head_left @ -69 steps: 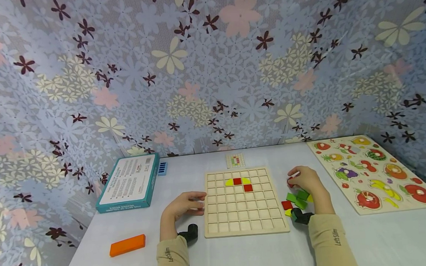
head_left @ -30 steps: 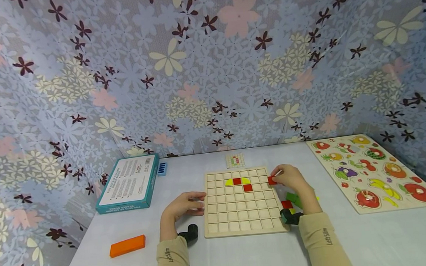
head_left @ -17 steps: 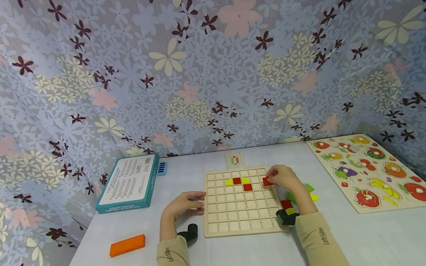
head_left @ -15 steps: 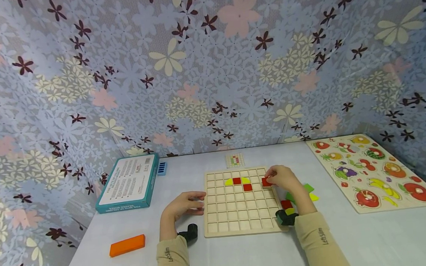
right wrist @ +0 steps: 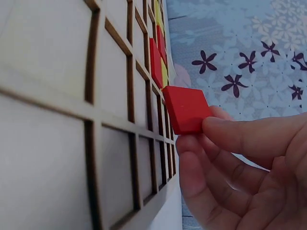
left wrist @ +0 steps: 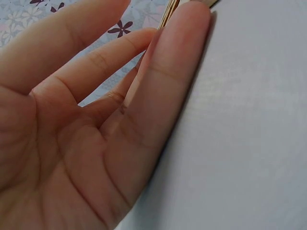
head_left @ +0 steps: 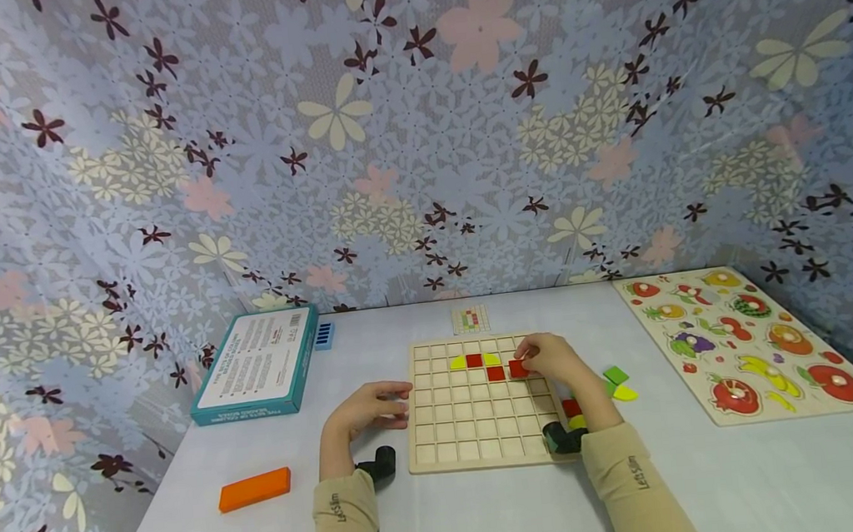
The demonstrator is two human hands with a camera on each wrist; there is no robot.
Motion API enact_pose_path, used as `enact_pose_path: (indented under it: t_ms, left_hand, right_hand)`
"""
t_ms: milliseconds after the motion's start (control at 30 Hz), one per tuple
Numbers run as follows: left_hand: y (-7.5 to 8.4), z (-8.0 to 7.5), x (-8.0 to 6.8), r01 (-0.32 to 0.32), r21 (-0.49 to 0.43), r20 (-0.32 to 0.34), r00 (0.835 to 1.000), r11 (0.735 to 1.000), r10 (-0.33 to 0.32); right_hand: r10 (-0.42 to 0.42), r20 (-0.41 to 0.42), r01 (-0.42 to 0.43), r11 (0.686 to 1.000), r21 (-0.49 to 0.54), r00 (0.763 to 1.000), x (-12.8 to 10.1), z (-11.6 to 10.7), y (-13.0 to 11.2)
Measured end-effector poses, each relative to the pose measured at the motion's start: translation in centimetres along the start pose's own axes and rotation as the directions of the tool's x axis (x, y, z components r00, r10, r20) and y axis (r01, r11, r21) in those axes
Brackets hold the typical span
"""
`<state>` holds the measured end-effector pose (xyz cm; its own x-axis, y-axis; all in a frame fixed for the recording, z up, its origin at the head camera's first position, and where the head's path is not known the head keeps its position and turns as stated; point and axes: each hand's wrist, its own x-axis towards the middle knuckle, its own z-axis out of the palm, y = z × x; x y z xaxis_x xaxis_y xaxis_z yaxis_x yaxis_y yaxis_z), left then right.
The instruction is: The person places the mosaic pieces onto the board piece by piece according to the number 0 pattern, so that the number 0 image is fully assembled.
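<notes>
Tile (head_left: 517,368) pinched between thumb and fingertips of the right hand (head_left: 552,358), jutting left from the grip, over the board (head_left: 487,463). Square, so no long axis to steer by. Relation that matters: I read it just right of the lower red square (head_left: 495,374), above the neighbouring cell; whether it touches the lattice I can't tell. Right hand nearer. Left hand (head_left: 370,407) holds nothing, fingers parted and loosely bent at the board's left edge.

Tile flat, smooth, crisp-edged; painted wood, I'd judge. Board pale wood, raised lattice, cell walls dark brown on my right wrist feed. Upper red square (head_left: 474,362) sits between two yellow pieces (head_left: 458,364), outer corners rounded. Beyond the board, printed card (head_left: 470,320). Off its right side, loose: green square (head_left: 615,375), yellow wedge (head_left: 624,393) with one curved edge.
</notes>
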<state>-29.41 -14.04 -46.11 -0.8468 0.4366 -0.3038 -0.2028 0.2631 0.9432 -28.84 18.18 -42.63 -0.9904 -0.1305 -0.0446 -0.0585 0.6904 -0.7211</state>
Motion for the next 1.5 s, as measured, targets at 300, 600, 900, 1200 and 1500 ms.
enact_pose_path:
  t_ms: [300,600,900,1200,1500]
  left_hand:
    - [0.2,0.0,-0.2,0.004,0.014,-0.007,1.000,1.000,-0.004]
    - [0.2,0.0,-0.2,0.009,0.015,-0.010,1.000,1.000,-0.008]
    - [0.1,-0.1,-0.1,0.005,0.020,-0.005,1.000,1.000,-0.005]
    - [0.1,-0.1,0.0,-0.007,0.012,0.006,1.000,1.000,0.007]
    - [0.0,-0.2,0.0,-0.006,0.006,0.009,1.000,1.000,0.006]
  right_hand:
    - [-0.028,0.088,0.022,0.997,0.069,0.996,0.0,0.5,-0.6]
    - [-0.130,0.174,0.108,0.985,0.134,0.976,0.2,1.4,-0.5]
    - [-0.090,0.162,0.087,0.996,0.021,0.983,-0.2,1.7,-1.5]
    - [-0.067,0.166,0.073,0.997,-0.031,0.984,-0.1,1.8,-1.4]
    - [-0.071,0.169,0.080,0.996,-0.046,0.983,-0.1,1.6,-1.4]
